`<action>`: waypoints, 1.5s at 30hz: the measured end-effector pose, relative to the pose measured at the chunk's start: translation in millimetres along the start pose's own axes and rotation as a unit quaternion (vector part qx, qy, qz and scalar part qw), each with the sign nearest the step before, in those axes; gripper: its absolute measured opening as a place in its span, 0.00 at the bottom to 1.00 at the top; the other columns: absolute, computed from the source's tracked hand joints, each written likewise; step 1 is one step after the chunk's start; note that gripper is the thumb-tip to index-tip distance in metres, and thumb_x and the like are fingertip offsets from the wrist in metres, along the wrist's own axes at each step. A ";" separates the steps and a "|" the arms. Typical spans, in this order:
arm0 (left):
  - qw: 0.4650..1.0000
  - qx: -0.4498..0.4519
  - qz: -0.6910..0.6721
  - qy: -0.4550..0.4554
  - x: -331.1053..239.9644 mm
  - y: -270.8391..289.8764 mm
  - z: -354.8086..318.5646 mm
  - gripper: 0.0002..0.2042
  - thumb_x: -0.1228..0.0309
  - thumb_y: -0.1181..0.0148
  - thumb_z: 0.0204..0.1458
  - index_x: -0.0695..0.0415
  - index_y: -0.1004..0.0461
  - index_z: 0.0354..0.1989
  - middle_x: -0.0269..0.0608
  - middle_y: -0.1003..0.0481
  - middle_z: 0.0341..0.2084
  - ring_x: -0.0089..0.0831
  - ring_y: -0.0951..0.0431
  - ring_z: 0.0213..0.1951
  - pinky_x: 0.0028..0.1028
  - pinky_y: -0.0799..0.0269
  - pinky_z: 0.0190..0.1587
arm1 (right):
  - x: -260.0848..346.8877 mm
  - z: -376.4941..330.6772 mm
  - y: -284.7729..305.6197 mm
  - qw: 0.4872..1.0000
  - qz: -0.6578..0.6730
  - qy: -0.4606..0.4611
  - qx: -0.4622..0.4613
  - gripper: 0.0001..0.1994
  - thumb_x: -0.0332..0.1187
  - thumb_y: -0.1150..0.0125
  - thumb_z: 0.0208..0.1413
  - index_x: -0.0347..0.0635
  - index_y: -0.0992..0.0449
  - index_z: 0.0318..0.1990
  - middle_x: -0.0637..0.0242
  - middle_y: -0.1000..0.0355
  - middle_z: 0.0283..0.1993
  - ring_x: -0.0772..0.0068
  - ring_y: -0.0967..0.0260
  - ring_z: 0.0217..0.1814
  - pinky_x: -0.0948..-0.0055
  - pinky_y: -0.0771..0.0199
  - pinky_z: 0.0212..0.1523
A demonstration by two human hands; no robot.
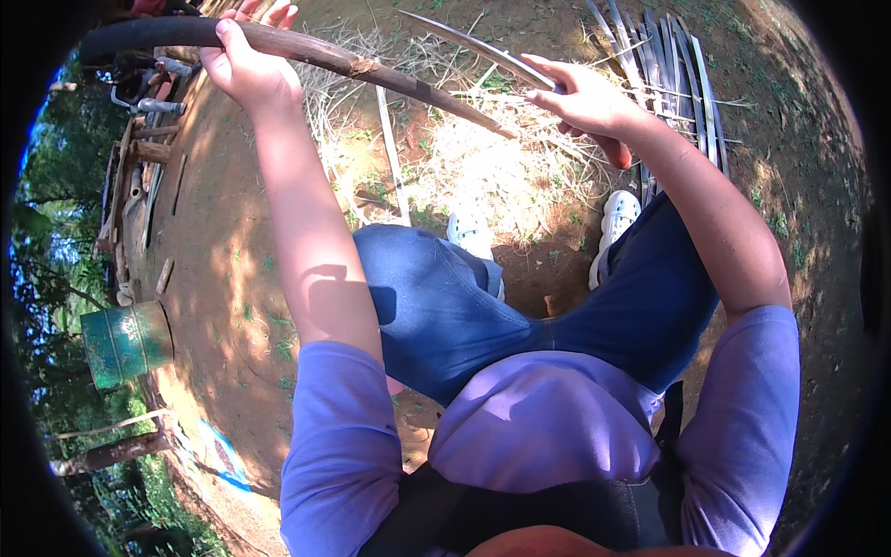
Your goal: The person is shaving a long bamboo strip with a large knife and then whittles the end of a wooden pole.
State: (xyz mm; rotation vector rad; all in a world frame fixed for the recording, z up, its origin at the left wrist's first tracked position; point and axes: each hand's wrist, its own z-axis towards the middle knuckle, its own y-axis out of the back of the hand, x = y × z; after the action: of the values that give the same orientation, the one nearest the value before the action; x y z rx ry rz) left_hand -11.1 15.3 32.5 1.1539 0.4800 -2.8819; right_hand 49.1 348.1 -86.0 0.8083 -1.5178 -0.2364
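Note:
My left hand (pixel 249 70) is closed around a long dark brown stick (pixel 320 52), thumb along its near side. The stick slants from the far left down toward the middle, tapering to a point, with a rough knot partway along. At the upper right, my right hand (pixel 585 97) grips a long-bladed knife (pixel 483 50). Its reddish-brown handle end shows below the palm, and the narrow blade points far left, apart from the stick. My right index finger and thumb reach forward beside the blade's base.
Pale shavings (pixel 483 172) cover the ground between and beyond my shoes (pixel 613 227). A bundle of long grey strips (pixel 670 79) lies at the far right, and one thin strip (pixel 392 153) near my left knee. A green drum (pixel 125 343) and stacked logs (pixel 153 148) stand left.

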 end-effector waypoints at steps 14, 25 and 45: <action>0.994 -0.073 0.069 -0.049 -4.8 -20.1 -10.9 0.13 0.67 0.52 0.63 0.58 0.39 0.53 0.38 0.28 0.32 0.26 0.27 0.26 0.27 0.28 0.31 | -66.2 -37.4 9.1 0.979 0.048 -0.196 -0.001 0.16 0.42 0.38 0.55 0.37 0.33 0.29 0.67 0.31 0.21 0.77 0.30 0.21 0.74 0.27 0.21; 0.990 0.038 -0.133 -0.038 -11.4 -69.6 -46.9 0.13 0.61 0.54 0.62 0.57 0.39 0.47 0.39 0.35 0.23 0.26 0.37 0.18 0.26 0.38 0.21 | 34.1 -71.6 -41.8 0.963 0.259 0.041 0.053 0.05 0.30 0.43 0.57 0.40 0.31 0.39 0.71 0.32 0.26 0.83 0.35 0.22 0.80 0.33 0.24; 0.989 0.016 0.067 -0.129 -25.4 -121.3 -72.4 0.13 0.60 0.55 0.61 0.54 0.40 0.46 0.40 0.38 0.19 0.26 0.42 0.13 0.26 0.43 0.16 | 58.3 -92.4 -41.8 0.969 0.242 0.058 -0.012 0.05 0.27 0.43 0.52 0.38 0.33 0.33 0.66 0.36 0.21 0.69 0.36 0.23 0.69 0.36 0.27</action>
State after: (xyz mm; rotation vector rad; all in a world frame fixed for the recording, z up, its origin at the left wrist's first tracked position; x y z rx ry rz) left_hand 42.7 148.4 34.1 0.7668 0.3371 -2.8716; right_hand 155.0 311.9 -51.8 0.4042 -1.5480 0.1515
